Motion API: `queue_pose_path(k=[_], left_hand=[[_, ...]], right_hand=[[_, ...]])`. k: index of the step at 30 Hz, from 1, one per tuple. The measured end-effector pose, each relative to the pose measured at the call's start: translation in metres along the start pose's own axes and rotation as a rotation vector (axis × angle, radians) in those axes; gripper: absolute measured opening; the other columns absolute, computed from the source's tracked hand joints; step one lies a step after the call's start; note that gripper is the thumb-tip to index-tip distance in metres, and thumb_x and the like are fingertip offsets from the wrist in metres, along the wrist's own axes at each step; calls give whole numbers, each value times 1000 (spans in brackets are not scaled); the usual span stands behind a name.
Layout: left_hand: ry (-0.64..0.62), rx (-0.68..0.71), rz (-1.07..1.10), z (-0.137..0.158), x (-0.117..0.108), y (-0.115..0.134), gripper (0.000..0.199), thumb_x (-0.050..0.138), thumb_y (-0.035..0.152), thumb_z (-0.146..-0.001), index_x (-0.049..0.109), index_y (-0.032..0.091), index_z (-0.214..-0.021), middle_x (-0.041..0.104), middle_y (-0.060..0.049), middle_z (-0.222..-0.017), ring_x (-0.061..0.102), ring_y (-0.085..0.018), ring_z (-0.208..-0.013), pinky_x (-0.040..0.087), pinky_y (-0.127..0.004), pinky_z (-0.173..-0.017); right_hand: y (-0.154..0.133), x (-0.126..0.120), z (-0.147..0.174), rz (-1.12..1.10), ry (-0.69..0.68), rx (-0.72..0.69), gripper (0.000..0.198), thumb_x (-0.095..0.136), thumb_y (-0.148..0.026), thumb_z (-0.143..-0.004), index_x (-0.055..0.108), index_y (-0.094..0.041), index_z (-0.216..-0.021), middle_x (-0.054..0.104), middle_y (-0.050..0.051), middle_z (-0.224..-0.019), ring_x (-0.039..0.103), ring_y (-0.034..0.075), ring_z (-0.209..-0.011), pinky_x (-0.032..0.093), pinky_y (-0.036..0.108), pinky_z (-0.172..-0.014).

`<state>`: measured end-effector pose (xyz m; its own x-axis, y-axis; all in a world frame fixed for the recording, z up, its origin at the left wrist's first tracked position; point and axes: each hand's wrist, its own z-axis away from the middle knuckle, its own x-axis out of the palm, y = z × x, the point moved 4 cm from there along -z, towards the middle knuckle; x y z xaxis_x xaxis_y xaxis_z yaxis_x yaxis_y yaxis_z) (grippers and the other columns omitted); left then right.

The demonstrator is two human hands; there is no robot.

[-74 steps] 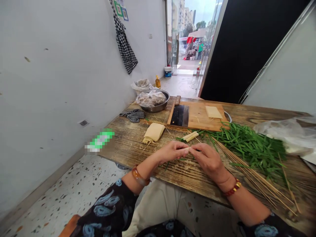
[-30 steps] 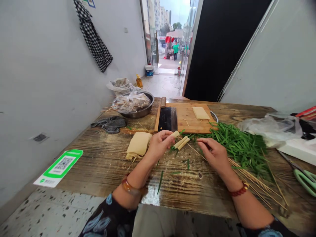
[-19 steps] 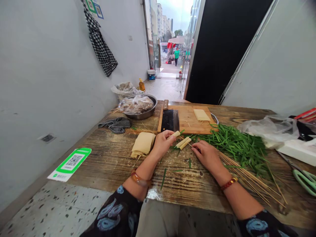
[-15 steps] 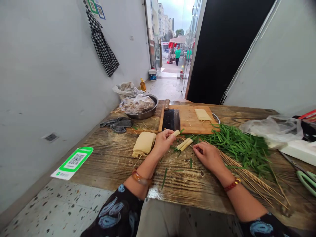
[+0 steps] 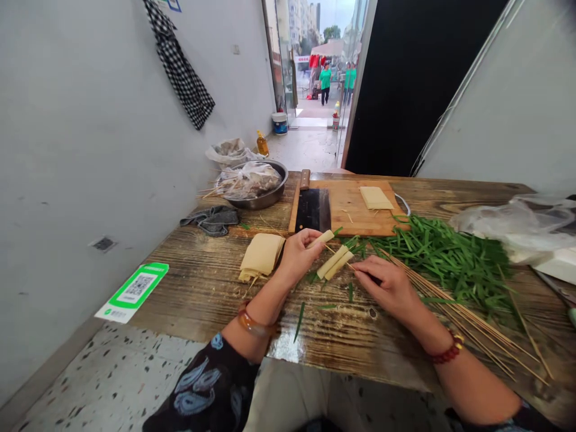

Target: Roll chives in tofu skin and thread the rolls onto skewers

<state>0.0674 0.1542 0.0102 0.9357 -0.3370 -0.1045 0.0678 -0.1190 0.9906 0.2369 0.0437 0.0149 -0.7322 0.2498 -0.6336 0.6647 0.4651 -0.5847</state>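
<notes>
My left hand (image 5: 302, 255) is closed on a pale tofu-skin roll (image 5: 324, 237) with green leaf ends poking out. My right hand (image 5: 382, 282) pinches a thin bamboo skewer (image 5: 353, 267), which passes through two more tofu-skin rolls (image 5: 332, 264) lying side by side. The skewer's tip meets the roll in my left hand; whether it has gone in, I cannot tell. Left of my hands lies a stack of tofu-skin sheets (image 5: 261, 255). To the right are a heap of cut green chives (image 5: 445, 255) and a bundle of loose bamboo skewers (image 5: 468, 321).
Behind my hands is a wooden cutting board (image 5: 348, 210) bearing a cleaver (image 5: 314, 210) and more tofu sheets (image 5: 376, 198). A metal basin (image 5: 265, 199) with a bagged load stands back left, near a grey cloth (image 5: 213, 220). Plastic bags (image 5: 517, 225) lie at right.
The skewer with two rolls has come closer to the roll in my left hand, and its tip now reaches that roll. The view has shifted slightly.
</notes>
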Motion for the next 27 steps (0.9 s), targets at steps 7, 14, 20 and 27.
queue_pose_path(k=[7,14,20,27], left_hand=[[11,-8,38,3,0,4,25,69,31,-71,64,13,-88,67,-2,-71,57,-11,-60,42,-19,-52],[29,37,11,4,1,0,19,66,23,-72,64,12,-87,67,-3,-73,58,-10,-62,42,-19,-55],[42,28,-6,3,1,-4,19,67,20,-71,63,13,-88,69,-4,-78,59,-10,-63,43,-19,-57],[51,37,11,4,-1,0,19,66,24,-71,63,13,-86,67,-2,-72,58,-11,-61,43,-19,-54]], right_hand=[[0,-4,1,-13,24,1,25,50,-23,-91,69,-22,-106,68,5,-82,63,17,-73,52,29,-65],[-1,-4,4,-51,25,42,22,53,-25,-90,71,-24,-102,67,4,-80,63,17,-72,51,28,-64],[1,1,7,-62,18,54,20,57,-27,-88,71,-26,-101,67,2,-79,62,16,-70,51,28,-64],[2,5,7,-109,-7,88,20,54,-25,-89,71,-22,-100,66,4,-81,62,16,-73,49,28,-66]])
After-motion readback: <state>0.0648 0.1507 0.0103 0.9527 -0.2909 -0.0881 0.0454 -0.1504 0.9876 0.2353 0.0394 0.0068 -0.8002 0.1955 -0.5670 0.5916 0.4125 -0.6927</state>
